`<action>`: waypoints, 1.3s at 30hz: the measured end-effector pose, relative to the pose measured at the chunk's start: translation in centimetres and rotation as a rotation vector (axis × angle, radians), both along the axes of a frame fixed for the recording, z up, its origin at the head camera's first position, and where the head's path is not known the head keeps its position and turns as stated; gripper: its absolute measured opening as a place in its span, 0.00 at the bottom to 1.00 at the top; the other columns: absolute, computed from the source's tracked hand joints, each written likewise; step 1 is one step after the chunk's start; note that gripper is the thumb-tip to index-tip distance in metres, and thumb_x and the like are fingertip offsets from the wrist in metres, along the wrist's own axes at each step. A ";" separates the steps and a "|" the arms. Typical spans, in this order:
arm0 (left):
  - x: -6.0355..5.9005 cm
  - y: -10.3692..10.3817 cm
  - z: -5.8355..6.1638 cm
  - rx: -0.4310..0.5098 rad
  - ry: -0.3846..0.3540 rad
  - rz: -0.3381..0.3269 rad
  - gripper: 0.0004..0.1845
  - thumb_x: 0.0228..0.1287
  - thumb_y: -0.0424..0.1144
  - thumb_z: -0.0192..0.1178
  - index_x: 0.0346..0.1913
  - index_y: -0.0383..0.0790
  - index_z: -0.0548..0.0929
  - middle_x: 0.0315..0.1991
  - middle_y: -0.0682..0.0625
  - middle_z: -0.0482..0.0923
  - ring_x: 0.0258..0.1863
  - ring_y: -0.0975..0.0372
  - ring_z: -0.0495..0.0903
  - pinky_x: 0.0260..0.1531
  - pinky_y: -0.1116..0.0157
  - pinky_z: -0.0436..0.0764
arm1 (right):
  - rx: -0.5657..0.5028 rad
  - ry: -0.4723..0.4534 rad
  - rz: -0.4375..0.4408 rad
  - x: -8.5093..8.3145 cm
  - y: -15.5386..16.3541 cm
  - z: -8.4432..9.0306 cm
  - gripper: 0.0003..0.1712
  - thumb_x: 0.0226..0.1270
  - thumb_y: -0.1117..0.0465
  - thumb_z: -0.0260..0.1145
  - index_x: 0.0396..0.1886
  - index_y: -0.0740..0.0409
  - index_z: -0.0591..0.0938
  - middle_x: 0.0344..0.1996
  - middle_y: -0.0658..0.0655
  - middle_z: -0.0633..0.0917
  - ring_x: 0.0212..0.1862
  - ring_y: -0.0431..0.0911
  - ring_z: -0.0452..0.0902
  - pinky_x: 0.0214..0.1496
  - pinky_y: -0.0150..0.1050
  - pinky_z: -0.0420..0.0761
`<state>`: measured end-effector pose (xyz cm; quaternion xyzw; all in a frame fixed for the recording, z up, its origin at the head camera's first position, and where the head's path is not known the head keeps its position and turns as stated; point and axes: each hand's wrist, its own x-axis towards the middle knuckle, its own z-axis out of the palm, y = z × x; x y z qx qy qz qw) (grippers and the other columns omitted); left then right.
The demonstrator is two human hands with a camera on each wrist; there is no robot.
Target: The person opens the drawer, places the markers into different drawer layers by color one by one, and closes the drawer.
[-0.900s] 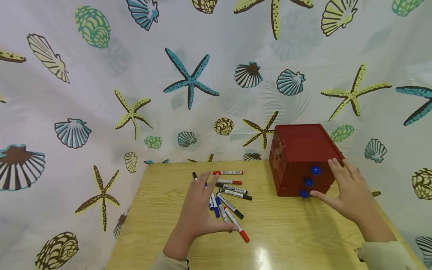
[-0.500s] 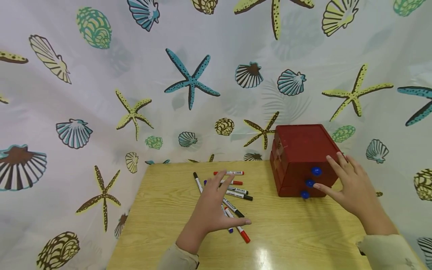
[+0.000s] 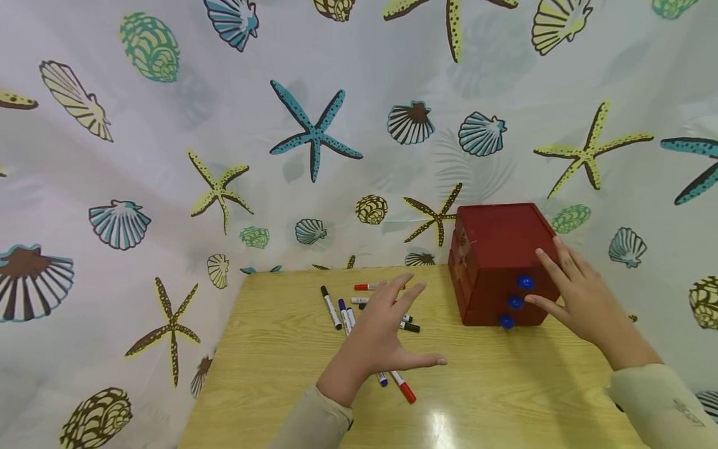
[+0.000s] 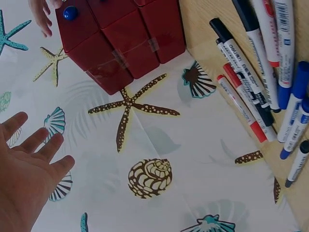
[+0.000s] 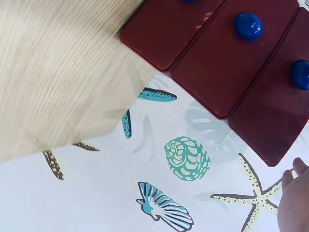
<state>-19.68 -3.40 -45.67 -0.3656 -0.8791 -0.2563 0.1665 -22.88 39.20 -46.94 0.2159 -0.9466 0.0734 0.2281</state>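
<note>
While left hand (image 3: 387,330) hovers spread over markers (image 3: 348,315), right hand (image 3: 583,302) flat beside red box (image 3: 496,249).

Left hand (image 3: 387,333): fingers spread, palm down, holding nothing. Right hand (image 3: 583,305): fingers extended, relaxed, holding nothing.
</note>
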 end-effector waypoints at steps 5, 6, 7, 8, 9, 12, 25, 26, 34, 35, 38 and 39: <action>-1.1 1.7 0.4 0.013 0.014 -0.038 0.63 0.46 0.75 0.76 0.83 0.53 0.63 0.85 0.52 0.55 0.83 0.55 0.59 0.82 0.47 0.60 | 0.061 0.024 0.041 -1.4 0.6 0.6 0.59 0.68 0.36 0.72 0.87 0.57 0.56 0.87 0.63 0.47 0.85 0.65 0.48 0.88 0.56 0.47; -1.2 2.1 0.5 0.021 0.009 -0.046 0.62 0.47 0.74 0.77 0.83 0.52 0.63 0.85 0.52 0.56 0.83 0.55 0.59 0.82 0.48 0.62 | 0.069 0.015 0.037 -1.5 0.7 0.6 0.59 0.68 0.37 0.72 0.87 0.56 0.55 0.87 0.64 0.48 0.86 0.65 0.47 0.88 0.56 0.46; -1.4 2.5 0.5 0.027 0.004 -0.052 0.62 0.47 0.73 0.77 0.83 0.52 0.64 0.85 0.51 0.56 0.83 0.55 0.59 0.81 0.48 0.63 | 0.076 0.002 0.030 -1.6 0.7 0.7 0.59 0.68 0.38 0.72 0.87 0.56 0.55 0.87 0.65 0.49 0.86 0.64 0.46 0.88 0.56 0.46; -1.5 3.0 0.5 0.025 0.000 -0.055 0.61 0.48 0.73 0.77 0.83 0.52 0.64 0.85 0.51 0.56 0.83 0.55 0.59 0.81 0.49 0.64 | 0.079 -0.007 0.024 -1.7 0.8 0.7 0.59 0.68 0.38 0.73 0.87 0.55 0.54 0.87 0.66 0.50 0.86 0.64 0.45 0.88 0.57 0.46; -1.6 3.4 0.5 0.024 -0.003 -0.062 0.61 0.49 0.72 0.77 0.83 0.52 0.64 0.84 0.51 0.57 0.83 0.55 0.60 0.80 0.49 0.66 | 0.081 -0.020 0.017 -1.7 0.9 0.7 0.59 0.69 0.39 0.73 0.88 0.55 0.54 0.87 0.66 0.50 0.87 0.64 0.44 0.88 0.57 0.45; -2.1 4.7 0.4 0.016 0.003 -0.084 0.59 0.50 0.71 0.77 0.82 0.52 0.65 0.84 0.50 0.58 0.83 0.55 0.60 0.80 0.51 0.65 | 0.077 -0.064 0.002 -1.9 1.1 0.5 0.60 0.69 0.39 0.73 0.88 0.54 0.51 0.86 0.67 0.50 0.87 0.64 0.42 0.88 0.57 0.42; -5.7 8.8 -0.1 -0.108 0.137 -0.082 0.53 0.57 0.74 0.71 0.79 0.48 0.71 0.78 0.47 0.68 0.78 0.57 0.69 0.83 0.52 0.59 | 0.115 -0.064 0.065 -3.5 1.4 0.5 0.64 0.58 0.40 0.81 0.86 0.57 0.57 0.85 0.69 0.55 0.83 0.71 0.52 0.84 0.65 0.55; -6.2 9.3 0.0 -0.122 0.153 -0.078 0.52 0.57 0.74 0.70 0.78 0.47 0.72 0.78 0.47 0.69 0.77 0.57 0.71 0.83 0.52 0.59 | 0.126 -0.067 0.070 -3.8 1.3 0.6 0.65 0.58 0.41 0.81 0.86 0.57 0.57 0.85 0.69 0.55 0.82 0.72 0.52 0.83 0.67 0.56; -8.6 12.5 0.4 -0.174 0.212 -0.146 0.46 0.63 0.68 0.70 0.76 0.45 0.74 0.75 0.44 0.73 0.75 0.55 0.72 0.81 0.49 0.64 | 0.172 -0.084 0.101 -5.5 1.0 1.3 0.69 0.53 0.42 0.84 0.86 0.60 0.56 0.85 0.71 0.53 0.81 0.75 0.53 0.85 0.67 0.50; -8.7 12.8 0.3 -0.179 0.215 -0.157 0.46 0.63 0.68 0.71 0.76 0.45 0.74 0.75 0.44 0.73 0.75 0.55 0.72 0.81 0.49 0.64 | 0.171 -0.084 0.104 -5.6 1.1 1.4 0.69 0.53 0.42 0.85 0.86 0.60 0.57 0.85 0.71 0.53 0.81 0.74 0.54 0.86 0.65 0.47; -8.9 13.7 -0.1 -0.183 0.233 -0.180 0.43 0.66 0.66 0.69 0.75 0.44 0.74 0.75 0.43 0.72 0.77 0.52 0.71 0.81 0.51 0.64 | 0.173 -0.081 0.114 -5.7 1.5 1.5 0.67 0.53 0.44 0.85 0.85 0.61 0.59 0.84 0.71 0.55 0.80 0.74 0.55 0.85 0.67 0.49; -9.0 13.9 -0.2 -0.180 0.239 -0.180 0.41 0.68 0.64 0.68 0.75 0.44 0.75 0.75 0.42 0.72 0.77 0.51 0.70 0.81 0.51 0.64 | 0.173 -0.079 0.119 -5.7 1.6 1.5 0.66 0.53 0.45 0.85 0.85 0.60 0.60 0.84 0.71 0.55 0.80 0.73 0.56 0.83 0.69 0.54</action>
